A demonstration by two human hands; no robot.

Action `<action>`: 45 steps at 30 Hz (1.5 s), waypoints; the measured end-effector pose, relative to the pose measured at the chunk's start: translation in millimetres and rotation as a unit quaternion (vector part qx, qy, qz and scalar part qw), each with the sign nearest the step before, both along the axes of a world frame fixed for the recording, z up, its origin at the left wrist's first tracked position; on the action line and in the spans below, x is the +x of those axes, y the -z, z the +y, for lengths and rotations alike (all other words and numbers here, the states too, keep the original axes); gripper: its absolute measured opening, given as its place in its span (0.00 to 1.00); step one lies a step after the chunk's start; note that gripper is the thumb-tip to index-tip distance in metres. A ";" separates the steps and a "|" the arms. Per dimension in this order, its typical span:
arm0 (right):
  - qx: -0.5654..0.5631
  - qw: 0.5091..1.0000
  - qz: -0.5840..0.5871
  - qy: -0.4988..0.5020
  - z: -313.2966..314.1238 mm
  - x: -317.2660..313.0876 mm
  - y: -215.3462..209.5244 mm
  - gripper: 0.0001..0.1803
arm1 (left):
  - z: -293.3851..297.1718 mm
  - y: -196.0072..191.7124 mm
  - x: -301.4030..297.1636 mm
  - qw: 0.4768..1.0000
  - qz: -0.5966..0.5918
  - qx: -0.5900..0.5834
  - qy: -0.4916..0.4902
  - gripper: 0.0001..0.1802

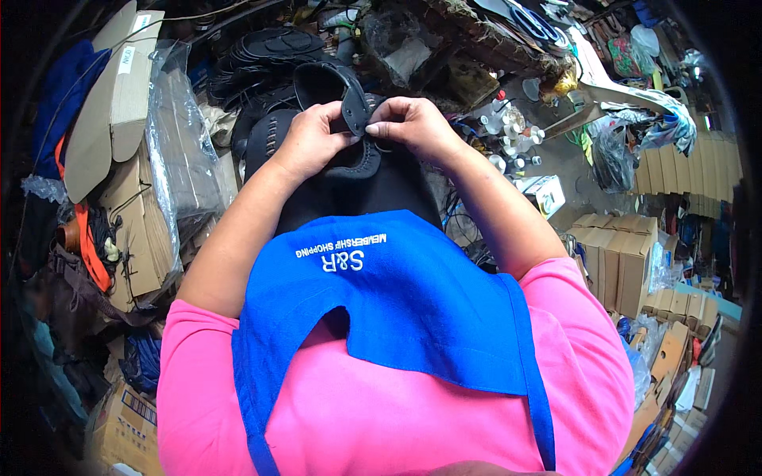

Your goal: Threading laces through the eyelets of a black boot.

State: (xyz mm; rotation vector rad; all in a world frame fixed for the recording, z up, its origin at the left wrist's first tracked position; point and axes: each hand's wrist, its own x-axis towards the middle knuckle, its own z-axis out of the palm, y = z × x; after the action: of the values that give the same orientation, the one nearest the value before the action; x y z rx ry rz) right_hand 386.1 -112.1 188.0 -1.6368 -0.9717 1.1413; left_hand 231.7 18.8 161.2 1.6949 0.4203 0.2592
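My left hand (311,141) pinches a curved black strap (355,107) that looks like leather and has small holes along it. The strap loops up and away from me, part of a black sandal or shoe upper. From the other side my right hand (417,127) closes thumb and forefinger at the strap's edge, the fingertips nearly meeting those of the left. Below the hands lies a black curved piece (353,168) with a stitched or punched rim, over my dark lap. Another black piece with stitching (271,133) sits just left of my left hand.
A stack of black cut pieces (274,49) lies beyond my left hand. Cardboard sheets (119,103) and clear plastic (186,135) lean at the left. Several small bottles (508,131) stand right of my right hand, near a white box (546,193) and cardboard boxes (615,254).
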 end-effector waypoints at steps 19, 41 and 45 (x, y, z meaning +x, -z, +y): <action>0.115 0.980 0.118 0.109 -5.2 -19.3 30.5 0.13 | -12.2 -37.2 -36.7 0.907 0.089 0.411 0.006 0.08; 0.151 0.943 0.166 0.244 -17.2 -16.1 27.4 0.12 | -9.2 -39.6 -90.4 0.939 -0.063 0.313 -0.129 0.06; 0.246 0.953 0.113 0.139 -4.5 -20.7 12.1 0.13 | -9.9 -41.8 -68.2 0.961 -0.099 0.224 -0.129 0.05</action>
State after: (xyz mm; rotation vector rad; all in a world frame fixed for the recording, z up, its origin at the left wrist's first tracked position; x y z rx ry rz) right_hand 365.3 -116.6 175.9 -1.1652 -0.7692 0.7933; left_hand 163.5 8.9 203.0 2.0297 0.4560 0.7566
